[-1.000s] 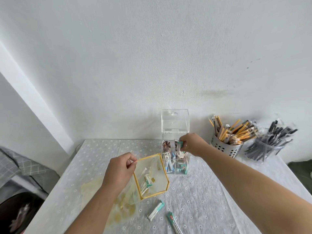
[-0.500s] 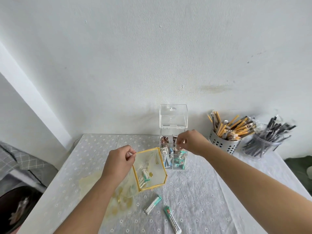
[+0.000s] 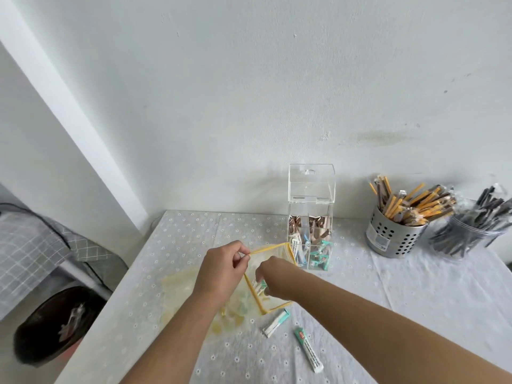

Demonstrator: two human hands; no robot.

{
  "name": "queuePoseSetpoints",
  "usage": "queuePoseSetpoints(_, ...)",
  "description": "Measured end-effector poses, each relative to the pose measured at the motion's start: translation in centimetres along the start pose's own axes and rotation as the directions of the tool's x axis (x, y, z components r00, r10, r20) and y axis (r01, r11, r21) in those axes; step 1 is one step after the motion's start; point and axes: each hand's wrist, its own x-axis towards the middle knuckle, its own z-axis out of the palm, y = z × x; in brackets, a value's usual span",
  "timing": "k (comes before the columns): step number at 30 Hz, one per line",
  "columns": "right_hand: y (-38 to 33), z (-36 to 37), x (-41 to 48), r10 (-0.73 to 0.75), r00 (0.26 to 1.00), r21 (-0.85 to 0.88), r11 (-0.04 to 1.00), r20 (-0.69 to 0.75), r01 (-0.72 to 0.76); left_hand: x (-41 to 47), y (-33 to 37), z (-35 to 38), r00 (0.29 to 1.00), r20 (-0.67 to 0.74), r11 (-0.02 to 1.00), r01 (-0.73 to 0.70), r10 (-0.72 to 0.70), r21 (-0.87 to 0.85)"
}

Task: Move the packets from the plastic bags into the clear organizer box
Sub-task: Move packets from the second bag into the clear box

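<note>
right hand inside the yellow-rimmed bag

while the left hand (image 3: 221, 268) pinches the plastic bag (image 3: 273, 275) rim, fingers clamped, the right hand (image 3: 273, 277) reaches into its mouth, fingertips closing around packets (image 3: 259, 286). just right of center stands the clear organizer box (image 3: 310, 217), lid up; two loose packets (image 3: 277, 322) lie lower center on the tablecloth (image 3: 401, 286).

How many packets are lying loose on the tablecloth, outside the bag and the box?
2: one white-teal packet just below the bag's open corner, one green-ended packet nearer the camera. More could be hidden beneath the arms.
</note>
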Motion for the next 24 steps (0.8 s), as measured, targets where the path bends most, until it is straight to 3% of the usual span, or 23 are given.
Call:
queuePoseSetpoints(7, 0.2, 3.7, 4.0, 0.002, 0.994, -0.059, 0.998, 0.108, 0.004, -0.7, -1.4, -0.6, 0.998, 0.06, 1.0, -0.027, 0.027, 0.003)
queuePoseSetpoints(10, -0.2, 4.3, 4.8, 0.0, 0.991, -0.165, 0.986, 0.13, 0.022, -0.8, -1.9, -0.7, 0.997, 0.068, 1.0, -0.025, 0.025, -0.004)
queuePoseSetpoints(17, -0.4, 4.6, 5.2, -0.054, 0.994, -0.273, 0.959, 0.1, 0.079, -0.4, -2.1, -0.8, 0.998, 0.058, 1.0, -0.016, 0.017, -0.014)
queuePoseSetpoints(24, 0.2, 1.4, 3.6, -0.124, 0.988, -0.246, 0.958, 0.097, 0.145, 0.6, -1.4, -0.2, 0.999, 0.04, 1.0, 0.002, -0.002, 0.014)
